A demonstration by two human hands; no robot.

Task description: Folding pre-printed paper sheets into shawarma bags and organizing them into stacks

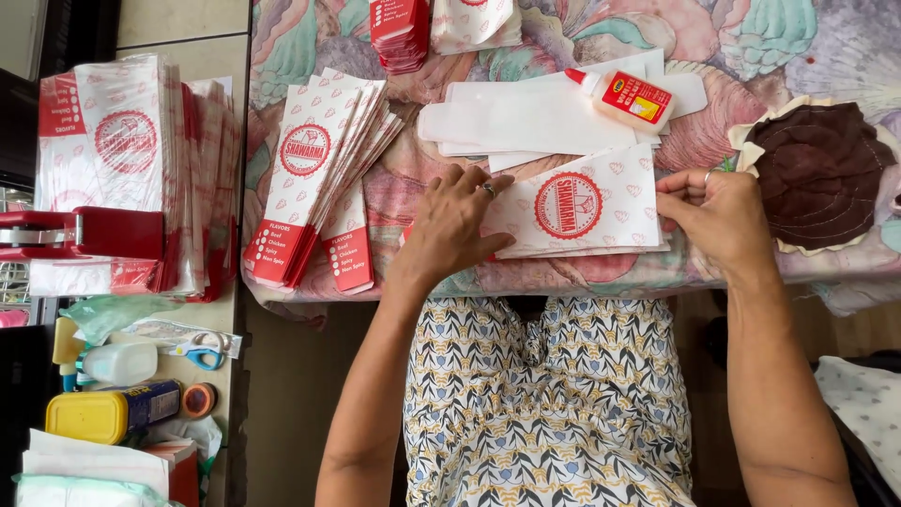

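Both hands press on a printed paper sleeve (582, 208), white with a round red emblem, that lies at the near edge of a flower-patterned tabletop (751, 56). Her left hand (450, 225) lies flat, fingers spread, over the sleeve's left end and hides that end; her right hand (718, 216) has its fingers curled against the right edge, though whether it pinches the paper or only presses it I cannot tell. More sheets peek out beneath the sleeve, too close-packed to count.

Left of the left hand, a fanned stack of finished sleeves (324, 178) overlaps so tightly that no count is possible. Beyond the hands lie blank white paper cut-outs (526, 117), several layered, with one glue bottle (624, 97) with a red cap resting on them. A brown quilted round mat (818, 174) sits to the right.

At the far edge, a small red stack (399, 33) and another printed piece are cut off by the frame. On the side counter to the left, a tall pile of printed sleeves (131, 160) stands partly behind one red stapler (84, 232), which is itself cut off.
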